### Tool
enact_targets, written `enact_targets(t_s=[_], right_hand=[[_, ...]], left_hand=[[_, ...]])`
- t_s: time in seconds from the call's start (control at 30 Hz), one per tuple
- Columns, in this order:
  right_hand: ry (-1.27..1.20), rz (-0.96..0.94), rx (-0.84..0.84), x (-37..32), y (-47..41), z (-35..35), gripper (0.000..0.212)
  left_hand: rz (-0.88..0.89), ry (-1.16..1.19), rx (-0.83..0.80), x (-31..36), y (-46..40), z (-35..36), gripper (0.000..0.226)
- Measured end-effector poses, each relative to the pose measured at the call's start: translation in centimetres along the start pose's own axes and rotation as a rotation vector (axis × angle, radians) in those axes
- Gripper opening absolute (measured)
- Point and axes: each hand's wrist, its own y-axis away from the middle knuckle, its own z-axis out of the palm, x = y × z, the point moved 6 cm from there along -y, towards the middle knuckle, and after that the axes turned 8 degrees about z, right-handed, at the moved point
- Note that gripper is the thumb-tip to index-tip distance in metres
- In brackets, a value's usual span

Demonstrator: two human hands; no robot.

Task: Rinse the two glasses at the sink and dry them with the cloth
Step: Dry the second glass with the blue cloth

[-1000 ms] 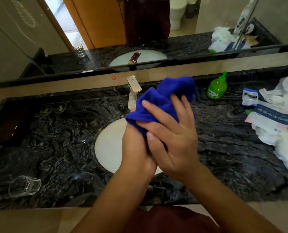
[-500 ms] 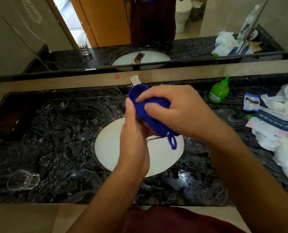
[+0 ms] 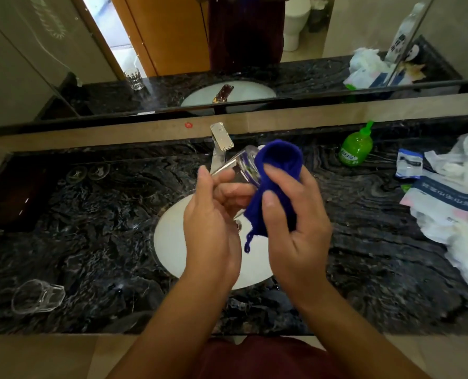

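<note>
Both forearms reach toward twelve o'clock; the left hand (image 3: 213, 214) seemingly grips something with curled fingers, the right hand (image 3: 295, 220) pinches.

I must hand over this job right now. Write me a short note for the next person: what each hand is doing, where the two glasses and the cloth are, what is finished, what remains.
Left hand: holds one glass above the sink, tilted.
Right hand: grips the blue cloth, which is pressed against that glass.
Second glass: lies on its side on the counter, far left, untouched by either hand.
Done: no water is seen running from the tap; drying of the held glass is under way.
Left: finish drying it and set it down. Whether the second glass is already rinsed or dried cannot be told; check it.
</note>
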Motion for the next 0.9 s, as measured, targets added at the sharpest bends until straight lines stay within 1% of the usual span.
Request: enact_targets(t_s=[0.07, 0.13, 0.23, 0.33, 0.37, 0.43, 0.5, 0.53, 0.6, 0.67, 0.77, 0.83, 0.87, 0.9], right_hand=[[-0.062, 0.035, -0.024, 0.0, -0.1, -0.3, 0.032], [-0.160, 0.101, -0.070, -0.2, -1.0, -0.9, 0.029], [-0.293, 0.351, -0.190, 0.2, -3.2, -1.6, 0.025], [-0.416, 0.645, -0.354, 1.5, -3.4, -0.8, 0.031], [-0.456, 0.706, -0.388, 2.0, -3.2, -0.6, 0.032], [-0.523, 0.770, -0.414, 2.9, -2.9, -0.3, 0.029], [-0.616, 0.823, -0.443, 4.0, -2.3, 0.0, 0.024], [-0.652, 0.847, -0.457, 4.5, -2.0, 0.1, 0.022], [-0.714, 0.884, -0.488, 5.3, -1.1, 0.4, 0.023], [-0.694, 0.873, -0.545, 5.4, -0.3, 0.8, 0.027], [-0.477, 0.821, -0.584, 5.7, 0.7, 0.8, 0.037], [-0.354, 0.779, -0.577, 5.9, 1.2, 0.5, 0.050], [-0.287, 0.736, -0.566, 5.8, 1.3, 0.4, 0.054], [-0.219, 0.674, -0.548, 5.3, 1.3, 0.2, 0.055]], left_hand=[[0.050, -0.110, -0.011, 0.0, 1.0, 0.2, 0.042], [0.084, -0.163, -0.045, 0.1, 1.8, 0.4, 0.041], [0.114, -0.247, -0.134, 0.6, 1.7, 0.7, 0.043], [0.062, -0.213, -0.255, 0.5, 1.3, 1.3, 0.046], [0.043, -0.199, -0.280, 0.4, 1.2, 1.4, 0.045], [0.020, -0.211, -0.310, 0.1, 0.7, 1.3, 0.038], [0.022, -0.294, -0.361, -0.2, 0.0, 0.9, 0.036], [0.035, -0.369, -0.403, -0.4, -0.2, 0.8, 0.037], [0.066, -0.520, -0.497, -0.7, -0.6, 0.9, 0.046], [0.096, -0.643, -0.552, -0.9, -0.9, 1.0, 0.056], [0.150, -0.787, -0.591, -0.6, -1.3, 1.3, 0.059], [0.162, -0.863, -0.610, -0.9, -1.4, 1.3, 0.057], [0.182, -0.903, -0.600, -1.1, -1.5, 1.1, 0.059], [0.208, -0.945, -0.575, -1.4, -1.7, 0.8, 0.062]])
